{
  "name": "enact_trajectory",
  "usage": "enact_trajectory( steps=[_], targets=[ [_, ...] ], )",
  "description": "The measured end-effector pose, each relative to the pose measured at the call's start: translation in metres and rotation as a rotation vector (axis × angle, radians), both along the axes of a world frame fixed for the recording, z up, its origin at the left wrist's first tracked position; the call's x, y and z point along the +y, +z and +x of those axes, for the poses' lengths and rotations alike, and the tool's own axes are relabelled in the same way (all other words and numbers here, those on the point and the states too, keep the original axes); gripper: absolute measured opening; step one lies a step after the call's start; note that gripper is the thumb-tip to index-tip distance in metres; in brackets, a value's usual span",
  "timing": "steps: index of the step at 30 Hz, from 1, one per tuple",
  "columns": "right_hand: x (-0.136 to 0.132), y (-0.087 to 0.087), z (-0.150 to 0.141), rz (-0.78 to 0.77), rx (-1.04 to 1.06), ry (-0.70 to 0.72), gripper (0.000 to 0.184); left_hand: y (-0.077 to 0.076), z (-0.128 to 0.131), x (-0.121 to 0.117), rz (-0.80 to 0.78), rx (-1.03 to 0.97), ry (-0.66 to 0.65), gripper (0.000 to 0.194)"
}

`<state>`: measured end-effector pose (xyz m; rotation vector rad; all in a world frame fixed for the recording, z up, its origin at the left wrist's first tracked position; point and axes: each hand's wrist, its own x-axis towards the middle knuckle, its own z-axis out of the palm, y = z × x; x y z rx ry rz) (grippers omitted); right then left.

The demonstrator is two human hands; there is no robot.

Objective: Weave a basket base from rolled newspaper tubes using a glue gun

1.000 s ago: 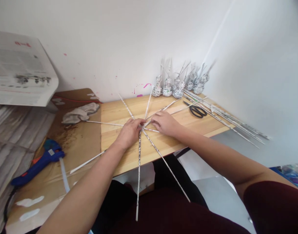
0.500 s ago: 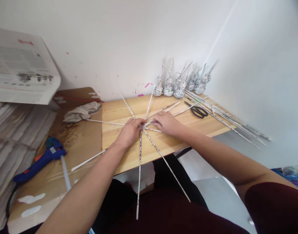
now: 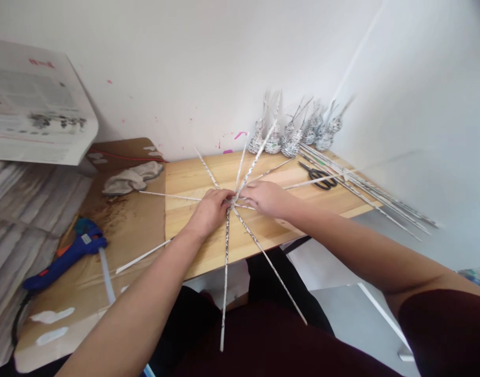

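Note:
Thin rolled newspaper tubes [image 3: 226, 267] cross at one point and fan out like spokes, some reaching past the table's front edge. My left hand [image 3: 210, 212] is closed on the crossing point, its fingertips pinched there. Just to the right, my right hand [image 3: 268, 199] has its fingers closed on a tube close to the centre; its fingertips are partly hidden. One tube [image 3: 259, 151] slants upward from the centre, off the wooden table [image 3: 192, 246]. Another long tube [image 3: 312, 181] extends right from under the right hand, its far end blurred.
Black scissors [image 3: 320, 178] and a bundle of paper tubes [image 3: 381, 193] lie at right. Several woven gourd-shaped paper pieces [image 3: 290, 141] stand against the wall. At left are a glove [image 3: 132, 178], a blue glue gun [image 3: 67, 260] and stacked newspapers [image 3: 23, 246].
One tube near the right hand has swung up from lying low to the right. A long tube on the right has shifted across the scissors. The left hand holds its place.

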<state>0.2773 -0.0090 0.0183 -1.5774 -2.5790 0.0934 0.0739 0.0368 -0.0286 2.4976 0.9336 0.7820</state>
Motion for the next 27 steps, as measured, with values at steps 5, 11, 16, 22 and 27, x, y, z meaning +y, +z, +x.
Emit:
enact_trajectory(
  steps=[5,11,16,22,27],
  targets=[
    [-0.010,-0.005,-0.005,-0.016,0.046,-0.057,0.027,0.002,0.000,-0.002,-0.017,0.001,0.017,0.024],
    [-0.007,-0.010,-0.007,-0.110,0.280,-0.187,0.027,-0.001,-0.001,-0.001,0.034,0.017,0.027,0.023],
    [-0.002,-0.006,-0.006,-0.335,0.482,-0.338,0.031,-0.003,0.000,0.000,0.073,0.038,0.018,0.022],
    [-0.010,-0.007,-0.014,-0.204,0.395,-0.283,0.023,-0.005,0.000,0.001,0.100,0.041,-0.009,0.023],
    [-0.014,-0.008,-0.026,-0.106,0.280,-0.256,0.022,-0.009,0.001,0.003,0.110,0.046,-0.012,0.024]
  ],
)
